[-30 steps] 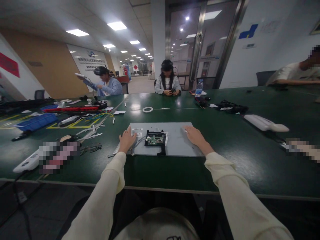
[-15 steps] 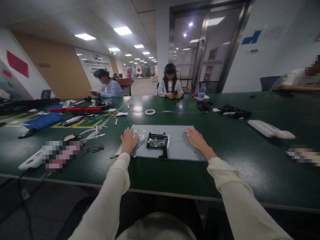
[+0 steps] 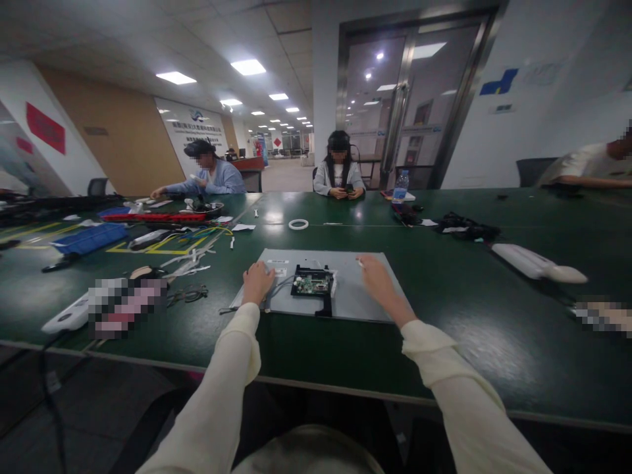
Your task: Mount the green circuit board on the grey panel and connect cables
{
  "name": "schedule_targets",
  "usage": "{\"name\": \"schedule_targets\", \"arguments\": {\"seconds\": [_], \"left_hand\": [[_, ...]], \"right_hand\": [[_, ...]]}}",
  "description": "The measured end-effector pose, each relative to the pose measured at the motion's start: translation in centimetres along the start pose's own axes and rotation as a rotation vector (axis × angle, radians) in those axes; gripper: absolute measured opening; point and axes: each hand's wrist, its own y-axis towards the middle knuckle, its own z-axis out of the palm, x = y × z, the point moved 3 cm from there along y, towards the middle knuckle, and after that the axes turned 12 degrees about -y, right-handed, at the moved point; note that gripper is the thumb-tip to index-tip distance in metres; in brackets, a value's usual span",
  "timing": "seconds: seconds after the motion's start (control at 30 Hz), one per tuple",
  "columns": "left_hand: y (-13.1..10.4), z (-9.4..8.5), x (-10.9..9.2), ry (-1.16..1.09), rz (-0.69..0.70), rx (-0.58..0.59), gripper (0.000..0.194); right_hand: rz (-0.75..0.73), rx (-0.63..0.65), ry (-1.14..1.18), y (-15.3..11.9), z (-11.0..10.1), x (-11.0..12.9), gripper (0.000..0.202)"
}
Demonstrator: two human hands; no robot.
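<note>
A flat grey metal panel lies on the green table in front of me. Fixed on its middle is a green circuit board in a black bracket, with a grey cable running off to the left. My left hand rests on the panel's left side, fingers bent but apart, near a white label. Over the right half of the panel, my right hand has its fingers pinched together. A tiny white piece shows at its fingertips, too small to name.
To the left lie a cable coil, clear strips, a blue tray and a white device. A white tape ring sits beyond the panel. At right is a white long object. Several people sit around the table.
My right hand has moved left across the panel and its fingers have drawn together. The fingers of my left hand have bent more. At far left, a seated person's arm has reached out.
</note>
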Motion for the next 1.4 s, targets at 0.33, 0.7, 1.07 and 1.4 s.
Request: {"name": "schedule_targets", "arguments": {"seconds": [0.33,0.7,1.07,1.4], "left_hand": [[0.2,-0.1,-0.1,0.034,0.012,-0.021,0.035],[0.2,0.0,0.1,0.048,0.018,-0.025,0.032],[0.1,0.0,-0.1,0.032,0.036,-0.017,0.032],[0.2,0.7,0.7,-0.001,0.036,-0.021,0.041]], "right_hand": [[-0.045,0.133,0.177,1.7,3.3,5.3,0.03],[-0.007,0.126,0.239,1.7,4.0,4.9,0.018],[0.098,0.053,0.432,1.9,3.8,3.5,0.03],[0.156,0.058,0.465,1.6,4.4,3.4,0.041]]}}
